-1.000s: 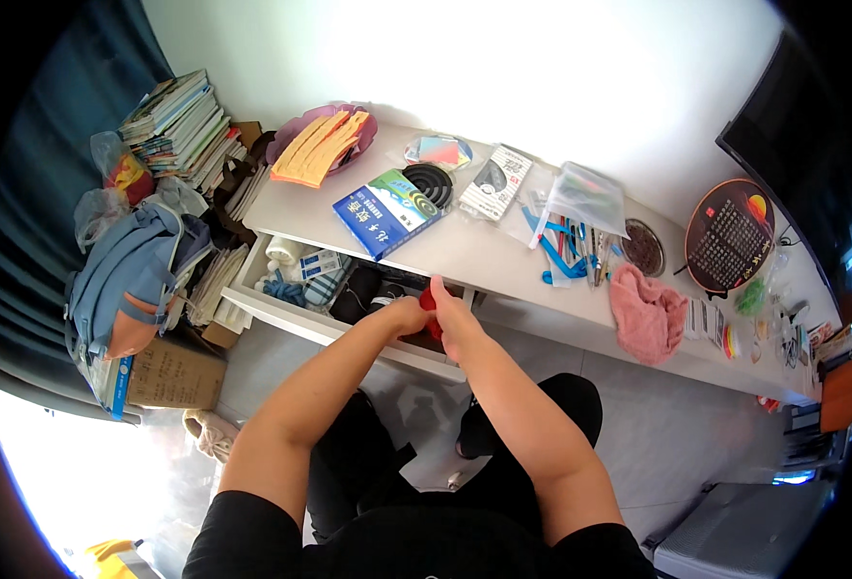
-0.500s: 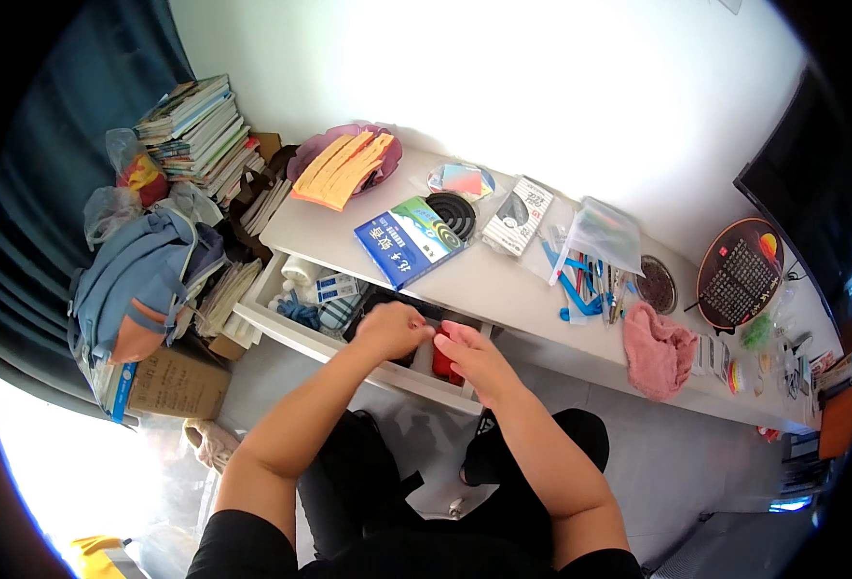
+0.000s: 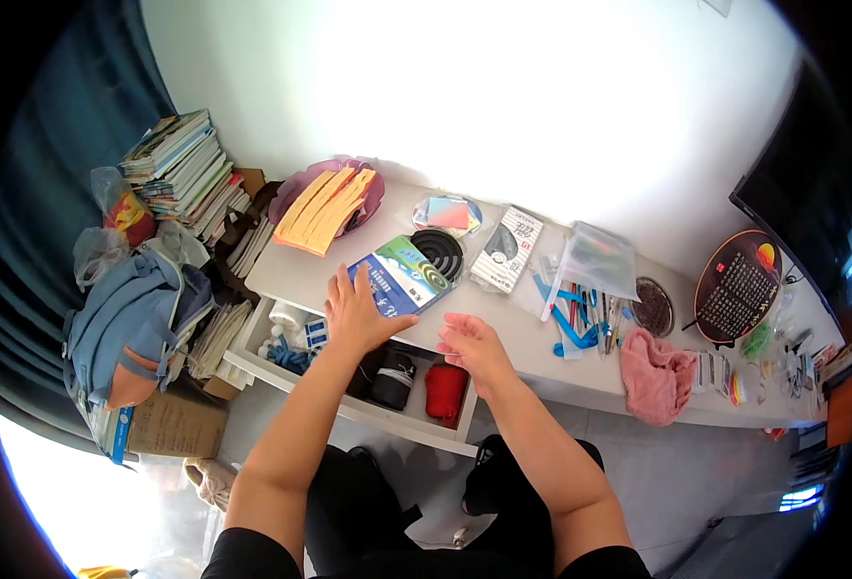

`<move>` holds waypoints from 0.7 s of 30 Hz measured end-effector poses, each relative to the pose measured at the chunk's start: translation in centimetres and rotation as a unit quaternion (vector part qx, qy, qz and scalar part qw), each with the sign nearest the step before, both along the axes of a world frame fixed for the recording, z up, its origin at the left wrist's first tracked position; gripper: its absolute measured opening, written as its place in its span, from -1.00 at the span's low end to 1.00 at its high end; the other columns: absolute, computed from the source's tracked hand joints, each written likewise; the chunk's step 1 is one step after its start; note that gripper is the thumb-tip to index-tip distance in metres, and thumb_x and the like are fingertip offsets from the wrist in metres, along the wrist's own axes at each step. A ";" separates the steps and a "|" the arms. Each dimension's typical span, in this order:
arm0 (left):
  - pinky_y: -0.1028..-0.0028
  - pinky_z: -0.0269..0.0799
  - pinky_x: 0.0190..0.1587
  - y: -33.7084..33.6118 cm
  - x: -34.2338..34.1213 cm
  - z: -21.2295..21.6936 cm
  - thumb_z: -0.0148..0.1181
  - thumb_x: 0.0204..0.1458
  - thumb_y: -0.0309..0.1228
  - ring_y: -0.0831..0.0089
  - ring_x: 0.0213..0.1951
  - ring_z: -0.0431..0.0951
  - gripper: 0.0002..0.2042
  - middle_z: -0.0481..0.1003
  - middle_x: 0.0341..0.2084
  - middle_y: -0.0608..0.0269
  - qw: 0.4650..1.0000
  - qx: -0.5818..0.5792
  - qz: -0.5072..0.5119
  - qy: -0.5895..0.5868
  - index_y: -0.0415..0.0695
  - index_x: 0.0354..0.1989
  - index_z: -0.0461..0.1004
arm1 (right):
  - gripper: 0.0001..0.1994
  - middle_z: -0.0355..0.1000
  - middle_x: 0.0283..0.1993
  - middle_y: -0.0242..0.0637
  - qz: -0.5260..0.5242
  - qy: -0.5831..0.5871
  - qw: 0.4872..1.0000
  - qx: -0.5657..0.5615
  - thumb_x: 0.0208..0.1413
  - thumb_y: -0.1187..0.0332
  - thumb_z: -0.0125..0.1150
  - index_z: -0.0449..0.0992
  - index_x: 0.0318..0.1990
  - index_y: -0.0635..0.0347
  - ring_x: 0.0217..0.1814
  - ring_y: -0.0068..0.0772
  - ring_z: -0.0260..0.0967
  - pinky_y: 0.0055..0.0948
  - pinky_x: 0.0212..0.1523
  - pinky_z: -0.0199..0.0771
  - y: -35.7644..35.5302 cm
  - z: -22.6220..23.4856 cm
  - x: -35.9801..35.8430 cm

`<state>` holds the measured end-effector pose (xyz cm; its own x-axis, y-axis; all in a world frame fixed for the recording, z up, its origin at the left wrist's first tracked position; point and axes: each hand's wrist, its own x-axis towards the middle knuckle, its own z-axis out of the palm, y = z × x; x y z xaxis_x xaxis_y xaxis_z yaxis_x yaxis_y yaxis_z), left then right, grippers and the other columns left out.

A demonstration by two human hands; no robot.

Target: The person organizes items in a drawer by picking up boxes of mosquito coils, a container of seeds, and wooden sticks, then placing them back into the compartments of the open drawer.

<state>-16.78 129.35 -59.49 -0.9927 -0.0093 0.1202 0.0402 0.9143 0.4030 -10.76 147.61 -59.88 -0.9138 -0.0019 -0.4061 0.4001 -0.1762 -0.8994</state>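
Note:
My left hand [image 3: 358,314] is at the desk's front edge with thumb and fingers spread around the near left corner of a blue and green box [image 3: 397,278]. Whether it touches the box I cannot tell. My right hand [image 3: 476,349] hovers over the right end of the open drawer [image 3: 402,431], fingers loosely bent and nothing visible in them. Inside the drawer are a red cloth-like bundle [image 3: 444,391], a dark rolled bundle with a pale band [image 3: 393,380], a blue knotted item [image 3: 289,356] and a white roll [image 3: 288,315]. My left forearm hides part of the drawer.
Beside the box lie a black coil [image 3: 437,253] and a white striped packet [image 3: 508,249]. A purple bowl [image 3: 369,205] holds orange strips [image 3: 325,210]. Pens, a clear pouch [image 3: 595,261], a pink cloth [image 3: 656,376] and a round fan [image 3: 738,288] lie rightward. A blue backpack [image 3: 127,323] stands left.
Both hands have risen out of the drawer, the left to the box and the right above the drawer's right end. The red bundle now shows fully. The view has shifted slightly.

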 end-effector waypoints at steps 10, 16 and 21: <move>-0.23 -0.08 0.14 -0.6 -4.0 0.7 0.46 -0.69 0.13 -0.17 0.26 -0.06 0.32 -0.02 0.20 -0.23 0.989 -0.039 -0.105 -0.101 0.00 0.36 -0.23 | -0.28 0.27 0.06 -0.21 -0.037 -0.021 0.997 -0.058 -0.03 0.22 0.30 0.08 0.25 0.22 -0.01 -0.32 0.31 -0.25 -0.02 0.33 0.2 -0.5 -1.3; -0.08 0.01 0.13 -0.4 3.6 2.6 0.45 -0.65 0.01 -0.17 0.16 0.04 0.23 0.06 0.09 -0.17 0.982 0.028 -0.172 0.079 -0.11 0.32 -0.13 | 0.10 0.05 0.23 0.02 -0.112 -0.030 0.988 -0.105 -0.13 0.10 0.41 -0.37 0.36 0.24 0.26 -0.07 0.08 0.05 0.11 0.20 0.0 2.4 0.6; -0.06 0.01 0.13 0.3 8.7 4.8 0.47 -0.65 0.02 -0.18 0.15 0.05 0.22 0.04 0.09 -0.20 0.975 0.037 -0.186 0.116 -0.18 0.29 -0.09 | -0.43 0.28 0.02 -0.12 -0.127 0.078 0.958 -0.245 -0.03 0.50 0.27 0.09 0.10 0.26 -0.04 -0.26 0.39 -0.24 -0.08 0.52 -0.2 4.2 3.8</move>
